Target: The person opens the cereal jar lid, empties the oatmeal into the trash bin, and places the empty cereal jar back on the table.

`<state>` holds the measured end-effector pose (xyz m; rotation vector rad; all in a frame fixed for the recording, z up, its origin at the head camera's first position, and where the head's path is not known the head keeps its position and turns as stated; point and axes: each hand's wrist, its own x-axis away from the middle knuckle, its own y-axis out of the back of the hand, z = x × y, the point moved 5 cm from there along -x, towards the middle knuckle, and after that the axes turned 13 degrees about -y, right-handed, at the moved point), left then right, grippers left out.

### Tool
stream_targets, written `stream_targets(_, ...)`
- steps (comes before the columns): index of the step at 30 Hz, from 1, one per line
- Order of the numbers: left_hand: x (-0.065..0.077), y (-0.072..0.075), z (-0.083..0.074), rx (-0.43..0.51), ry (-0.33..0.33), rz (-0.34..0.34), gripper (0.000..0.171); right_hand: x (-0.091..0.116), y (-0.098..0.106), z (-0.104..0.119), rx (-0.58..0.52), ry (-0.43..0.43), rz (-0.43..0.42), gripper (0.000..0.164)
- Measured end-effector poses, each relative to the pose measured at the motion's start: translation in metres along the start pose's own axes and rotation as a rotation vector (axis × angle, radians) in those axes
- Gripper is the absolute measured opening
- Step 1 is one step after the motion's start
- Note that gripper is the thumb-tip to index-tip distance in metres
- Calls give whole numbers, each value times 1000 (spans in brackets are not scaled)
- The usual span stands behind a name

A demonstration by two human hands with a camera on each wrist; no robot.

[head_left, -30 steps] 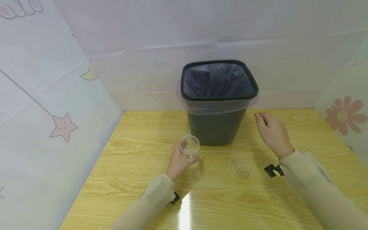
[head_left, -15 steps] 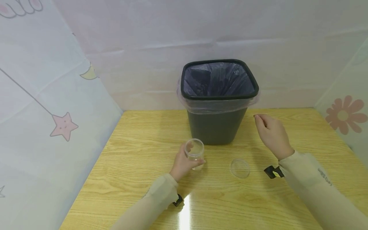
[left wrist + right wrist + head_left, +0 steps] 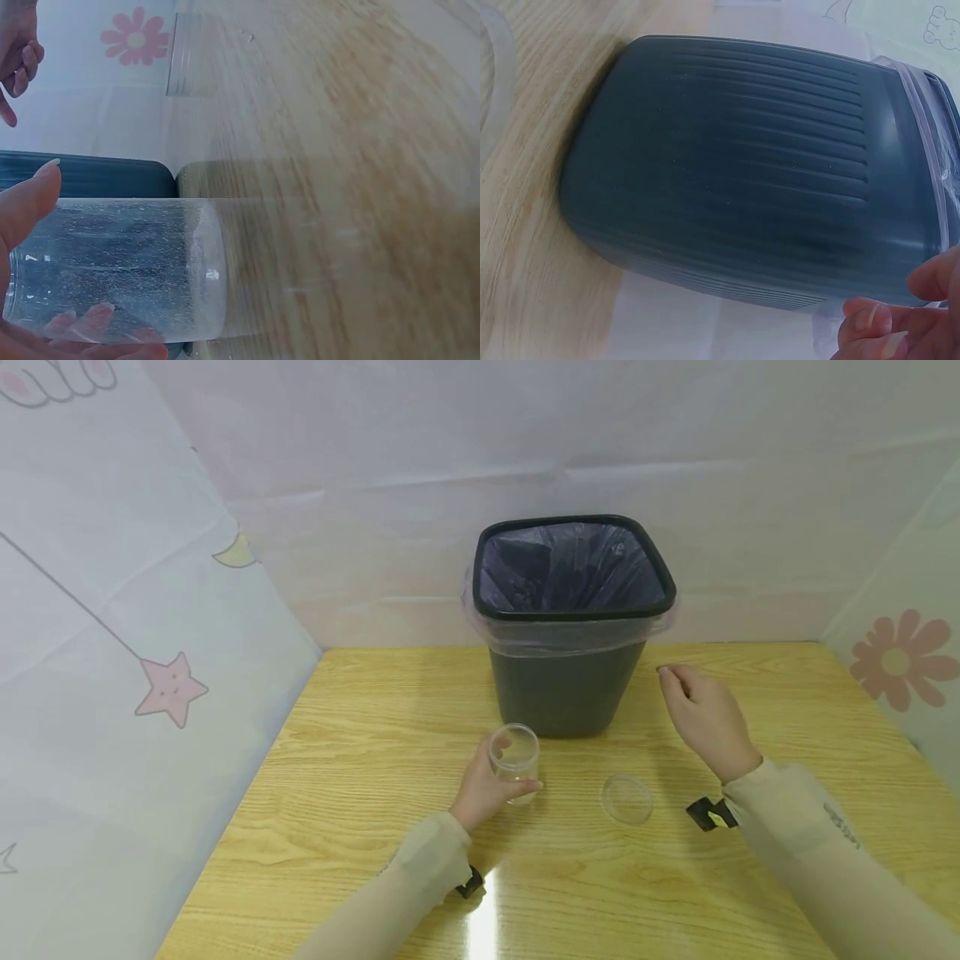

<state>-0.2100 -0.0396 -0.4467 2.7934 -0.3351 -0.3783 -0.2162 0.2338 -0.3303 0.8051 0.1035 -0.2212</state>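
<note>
My left hand holds a clear plastic jar, thumb on the near side and fingers round the far side. The jar stands upright with its mouth uncovered and its base at or very close to the tabletop; its see-through wall shows no contents in the left wrist view. To its right a clear round lid lies on the table. My right hand hovers beside the bin's right side, fingers loosely curled, with a gap between thumb and fingers and nothing visible held.
A dark waste bin lined with a thin plastic bag stands behind the jar and lid. The wood-grain table meets a pale cloth backdrop at the back and on both sides.
My left hand has carried the jar rightward and slightly toward me, nearer the lid. The right hand has shifted only a little. Bin and lid have stayed put.
</note>
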Motion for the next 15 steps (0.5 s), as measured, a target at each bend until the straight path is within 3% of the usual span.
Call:
stream_targets(3, 0, -1, 2, 2, 21, 11, 90, 0, -2, 0, 2, 12, -8, 43)
stream_targets(10, 2, 4, -1, -61, 63, 68, 127, 4, -6, -1, 5, 22, -2, 40)
stream_targets(15, 2, 18, -18, -60, 16, 122, 126, 8, -6, -1, 17, 28, 12, 42)
